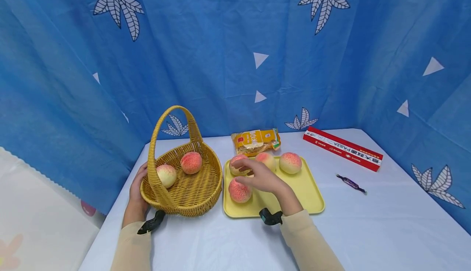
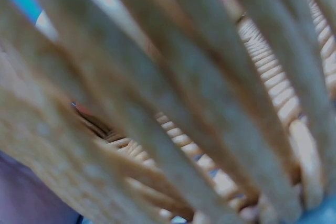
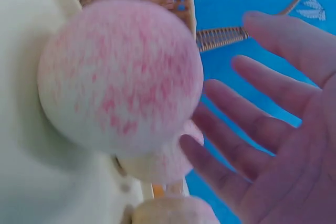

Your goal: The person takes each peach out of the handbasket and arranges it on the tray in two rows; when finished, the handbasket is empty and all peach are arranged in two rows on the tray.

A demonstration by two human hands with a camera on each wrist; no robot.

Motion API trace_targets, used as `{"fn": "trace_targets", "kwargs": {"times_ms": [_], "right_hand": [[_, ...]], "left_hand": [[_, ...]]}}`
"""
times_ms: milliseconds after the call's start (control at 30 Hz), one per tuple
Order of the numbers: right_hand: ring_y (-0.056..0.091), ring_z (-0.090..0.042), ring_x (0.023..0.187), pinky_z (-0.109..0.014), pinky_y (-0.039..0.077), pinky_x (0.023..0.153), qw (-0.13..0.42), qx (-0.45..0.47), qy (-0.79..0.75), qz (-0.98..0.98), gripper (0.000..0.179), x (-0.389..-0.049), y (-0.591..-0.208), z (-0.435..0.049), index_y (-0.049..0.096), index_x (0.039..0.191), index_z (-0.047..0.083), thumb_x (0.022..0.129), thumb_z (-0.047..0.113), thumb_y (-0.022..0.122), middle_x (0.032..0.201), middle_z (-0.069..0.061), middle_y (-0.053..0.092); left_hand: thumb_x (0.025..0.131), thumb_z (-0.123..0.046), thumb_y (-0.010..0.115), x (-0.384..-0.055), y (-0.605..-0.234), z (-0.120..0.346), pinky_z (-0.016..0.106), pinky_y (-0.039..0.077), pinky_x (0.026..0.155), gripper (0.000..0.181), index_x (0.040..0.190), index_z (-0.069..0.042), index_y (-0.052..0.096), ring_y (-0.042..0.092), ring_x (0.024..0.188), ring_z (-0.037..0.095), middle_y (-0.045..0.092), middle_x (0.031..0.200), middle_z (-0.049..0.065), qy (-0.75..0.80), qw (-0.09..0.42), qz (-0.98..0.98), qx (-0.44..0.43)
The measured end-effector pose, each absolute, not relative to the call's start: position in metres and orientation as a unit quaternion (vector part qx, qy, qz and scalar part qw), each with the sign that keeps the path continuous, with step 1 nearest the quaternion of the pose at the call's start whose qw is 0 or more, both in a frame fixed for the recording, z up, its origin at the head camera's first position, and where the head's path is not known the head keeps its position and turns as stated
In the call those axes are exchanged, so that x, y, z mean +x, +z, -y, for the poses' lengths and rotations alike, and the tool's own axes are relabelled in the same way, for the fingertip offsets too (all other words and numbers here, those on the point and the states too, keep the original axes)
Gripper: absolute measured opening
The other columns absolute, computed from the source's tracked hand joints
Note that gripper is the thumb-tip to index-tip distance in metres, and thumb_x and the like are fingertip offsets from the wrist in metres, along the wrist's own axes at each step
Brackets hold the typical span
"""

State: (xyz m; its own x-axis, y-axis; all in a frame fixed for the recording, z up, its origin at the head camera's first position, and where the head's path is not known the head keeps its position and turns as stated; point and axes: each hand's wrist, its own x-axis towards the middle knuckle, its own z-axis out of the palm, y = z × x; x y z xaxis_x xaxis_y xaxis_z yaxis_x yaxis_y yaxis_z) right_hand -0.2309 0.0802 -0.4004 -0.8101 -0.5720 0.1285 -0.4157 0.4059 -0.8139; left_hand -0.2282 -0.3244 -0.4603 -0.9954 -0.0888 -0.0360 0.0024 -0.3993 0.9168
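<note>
My left hand (image 1: 137,187) holds the left side of a yellow wicker basket (image 1: 206,199) with a tall arched handle; its fingertips are hidden. The left wrist view is filled by blurred wicker strands (image 2: 173,77). Inside the basket lie a pale peach (image 1: 166,176) and a redder peach (image 1: 191,162). Over the left part of a yellow tray (image 1: 309,205) hovers my right hand (image 1: 259,177), fingers spread and holding nothing. Beneath it are a front-left peach (image 1: 240,191) and a back-left peach (image 1: 237,165). The right wrist view shows a peach (image 3: 121,77) beside the open fingers.
Two more peaches sit along the tray's back, one in the middle (image 1: 265,160) and one to the right (image 1: 290,163). Behind the tray lies an orange food packet (image 1: 256,141). A red pasta box (image 1: 342,148) and a purple wrapped candy (image 1: 351,183) lie to the right.
</note>
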Motion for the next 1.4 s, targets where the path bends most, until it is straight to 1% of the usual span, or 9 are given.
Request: {"fn": "trace_targets", "kwargs": {"times_ms": [133,267,333,567,733,833,1000,1167,1400], "right_hand": [[0.056,-0.033,0.128,-0.051,0.046,0.107,0.060,-0.298,-0.501,-0.810,0.045,-0.230,-0.397,-0.071,0.054,0.139,0.015,0.096,0.019,0.068,0.140,-0.010,0.058],[0.056,-0.031,0.129,-0.049,0.046,0.107,0.040,-0.298,-0.521,-0.799,0.049,-0.230,-0.392,-0.059,0.052,0.142,0.017,0.096,0.019,0.068,0.142,-0.004,0.056],[0.056,-0.030,0.129,-0.049,0.046,0.107,0.035,-0.303,-0.519,-0.799,0.051,-0.231,-0.388,-0.051,0.050,0.144,0.016,0.095,0.018,0.068,0.144,-0.003,0.054],[0.052,-0.034,0.133,-0.053,0.042,0.110,0.043,-0.322,-0.480,-0.815,0.057,-0.240,-0.384,-0.020,0.045,0.148,0.014,0.095,0.017,0.068,0.149,-0.010,0.048],[0.048,-0.027,0.136,-0.045,0.042,0.112,0.053,-0.321,-0.428,-0.843,0.059,-0.249,-0.386,0.001,0.043,0.149,0.021,0.095,0.024,0.069,0.149,-0.003,0.047],[0.047,-0.025,0.138,-0.042,0.042,0.112,0.048,-0.321,-0.395,-0.859,0.061,-0.255,-0.387,0.011,0.043,0.149,0.023,0.095,0.027,0.069,0.149,-0.003,0.047],[0.046,-0.024,0.140,-0.043,0.042,0.113,0.057,-0.315,-0.358,-0.877,0.064,-0.265,-0.390,0.025,0.042,0.150,0.022,0.093,0.028,0.071,0.151,-0.006,0.046],[0.043,-0.023,0.143,-0.043,0.041,0.114,0.067,-0.310,-0.334,-0.888,0.065,-0.272,-0.395,0.035,0.041,0.150,0.021,0.093,0.028,0.072,0.154,-0.005,0.043],[0.039,-0.026,0.145,-0.046,0.042,0.113,0.073,-0.295,-0.332,-0.893,0.066,-0.278,-0.391,0.047,0.042,0.150,0.021,0.092,0.027,0.073,0.157,-0.008,0.038]], "left_hand": [[0.108,-0.029,0.035,-0.228,-0.460,0.324,0.011,0.044,0.096,0.031,0.138,-0.033,0.043,0.048,0.119,-0.001,0.049,0.129,-0.019,-0.835,0.029,0.548,0.034],[0.108,-0.029,0.036,-0.228,-0.460,0.324,0.012,0.044,0.097,0.032,0.139,-0.032,0.043,0.048,0.120,0.000,0.049,0.131,-0.018,-0.838,0.029,0.545,0.027],[0.108,-0.029,0.036,-0.228,-0.461,0.325,0.011,0.043,0.098,0.033,0.140,-0.032,0.043,0.047,0.121,0.000,0.048,0.132,-0.018,-0.837,0.027,0.545,0.025],[0.108,-0.030,0.037,-0.226,-0.465,0.327,0.011,0.043,0.098,0.033,0.140,-0.032,0.043,0.047,0.122,-0.001,0.048,0.133,-0.018,-0.838,0.024,0.545,0.021],[0.108,-0.031,0.036,-0.225,-0.463,0.327,0.011,0.042,0.098,0.034,0.142,-0.033,0.040,0.046,0.121,-0.003,0.047,0.132,-0.019,-0.833,0.018,0.552,0.036],[0.108,-0.031,0.038,-0.226,-0.462,0.327,0.011,0.043,0.097,0.034,0.142,-0.033,0.041,0.048,0.120,-0.002,0.049,0.131,-0.019,-0.839,0.017,0.543,0.039],[0.108,-0.030,0.037,-0.225,-0.460,0.326,0.012,0.043,0.097,0.032,0.139,-0.035,0.044,0.049,0.119,-0.004,0.052,0.129,-0.022,-0.841,0.017,0.539,0.041],[0.108,-0.030,0.038,-0.224,-0.459,0.325,0.011,0.042,0.097,0.031,0.138,-0.036,0.044,0.048,0.119,-0.004,0.053,0.127,-0.023,-0.836,0.023,0.546,0.042],[0.107,-0.031,0.040,-0.227,-0.463,0.328,0.012,0.044,0.097,0.031,0.137,-0.036,0.046,0.049,0.120,-0.003,0.051,0.129,-0.021,-0.838,0.024,0.543,0.036]]}}
